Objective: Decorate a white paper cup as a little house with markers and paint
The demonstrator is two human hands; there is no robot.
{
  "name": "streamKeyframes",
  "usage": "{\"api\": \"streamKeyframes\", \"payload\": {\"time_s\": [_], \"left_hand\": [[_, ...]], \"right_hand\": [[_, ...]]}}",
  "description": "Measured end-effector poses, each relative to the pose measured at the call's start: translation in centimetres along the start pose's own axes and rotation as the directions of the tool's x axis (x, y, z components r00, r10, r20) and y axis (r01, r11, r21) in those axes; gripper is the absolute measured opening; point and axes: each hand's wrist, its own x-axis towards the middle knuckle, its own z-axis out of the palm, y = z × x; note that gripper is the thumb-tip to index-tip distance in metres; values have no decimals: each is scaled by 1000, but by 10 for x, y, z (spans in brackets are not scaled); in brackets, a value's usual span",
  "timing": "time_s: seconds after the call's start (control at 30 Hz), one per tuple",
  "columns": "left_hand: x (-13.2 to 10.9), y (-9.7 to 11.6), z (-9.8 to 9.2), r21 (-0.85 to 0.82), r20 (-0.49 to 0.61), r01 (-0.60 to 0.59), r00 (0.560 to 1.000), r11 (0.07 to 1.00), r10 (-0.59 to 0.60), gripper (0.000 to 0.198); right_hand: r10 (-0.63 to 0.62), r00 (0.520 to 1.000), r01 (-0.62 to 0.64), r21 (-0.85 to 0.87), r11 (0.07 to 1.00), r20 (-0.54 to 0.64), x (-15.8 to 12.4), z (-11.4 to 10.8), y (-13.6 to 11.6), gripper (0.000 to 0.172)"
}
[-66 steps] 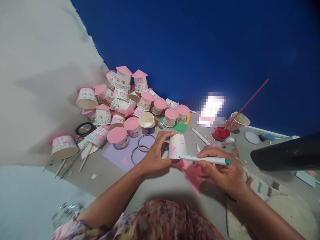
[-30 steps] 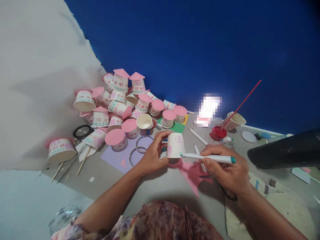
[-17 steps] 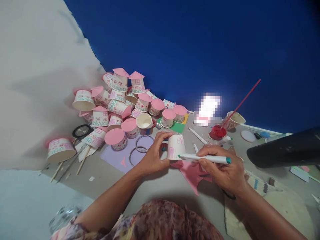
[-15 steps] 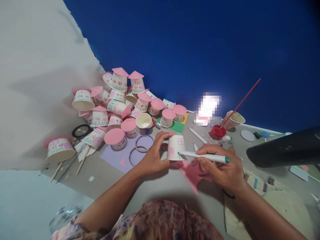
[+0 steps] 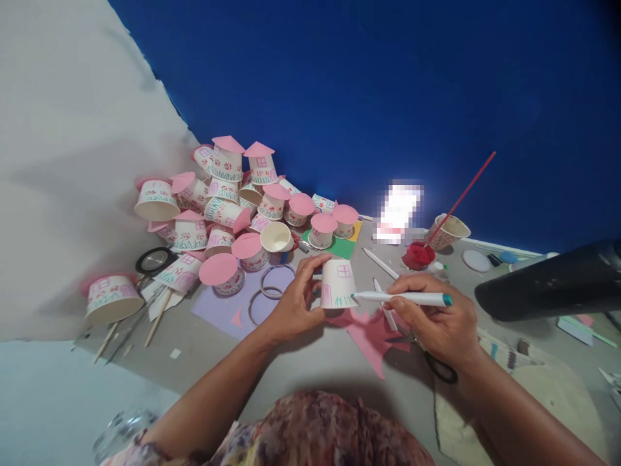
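Observation:
My left hand point(image 5: 301, 298) grips a small white paper cup point(image 5: 338, 285), upside down, by its left side. A purple window and door are drawn on it, with short green strokes along the lower rim. In my right hand point(image 5: 429, 320) is a white marker point(image 5: 407, 298) with a green end. Its tip touches or nearly touches the cup's lower right side. Beneath the hands lie pink paper scraps point(image 5: 371, 340) and scissors point(image 5: 439, 369), partly hidden by my right hand. Another white marker point(image 5: 381, 262) rests behind the cup.
Several decorated cups with pink paper roofs point(image 5: 218, 268) are piled at the left. Metal rings point(image 5: 262, 304) lie on lilac paper point(image 5: 208, 310). A red pot point(image 5: 418, 256), a patterned cup point(image 5: 449, 232), a black cylinder point(image 5: 548, 281) and a cream cloth point(image 5: 524, 404) are at the right.
More green strokes show along the cup's lower rim. The marker tip has moved right along it, and the cup is turned slightly, bringing the window further round to the front.

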Motion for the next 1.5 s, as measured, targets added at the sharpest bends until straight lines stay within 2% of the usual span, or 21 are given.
{"api": "streamKeyframes", "payload": {"time_s": [0.17, 0.4, 0.63, 0.73, 0.83, 0.93, 1.1, 1.27, 1.43, 1.5], "left_hand": [[1, 4, 1, -94, -8, 36, 999, 995, -37, 76], [1, 1, 1, -152, -15, 104, 994, 983, -107, 84], [1, 1, 5, -255, 6, 109, 994, 961, -111, 79], [2, 5, 7, -293, 19, 107, 994, 950, -106, 76], [2, 9, 8, -290, 30, 122, 992, 949, -119, 74], [2, 12, 9, -276, 20, 131, 991, 952, -131, 75], [2, 11, 9, -220, -7, 141, 989, 965, -146, 76], [3, 5, 9, -202, -8, 103, 994, 974, -107, 79], [2, 3, 10, -192, -25, 127, 991, 973, -134, 84], [3, 4, 10, -193, -34, 143, 988, 971, -152, 85]], "right_hand": [[-29, 1000, 29, 34, 999, 1, 2, -2, -5, 11], [-27, 998, 22, 84, 996, 50, 2, -3, -11, 8], [11, 1000, -13, 78, 997, 22, 2, -2, -12, 9], [-6, 999, 0, 124, 992, 45, 1, -3, -11, 7], [-5, 998, -4, 156, 988, 60, 2, -3, -11, 6], [6, 1000, -10, 150, 989, 27, 3, -4, -12, 6], [-38, 998, 30, 148, 989, 48, 3, -7, -13, 6], [-29, 999, 31, 104, 994, -23, 2, -7, -12, 4], [-62, 996, 51, 160, 986, 63, 4, -10, -13, 5], [-49, 998, 43, 144, 989, 37, 3, -11, -13, 4]]}}
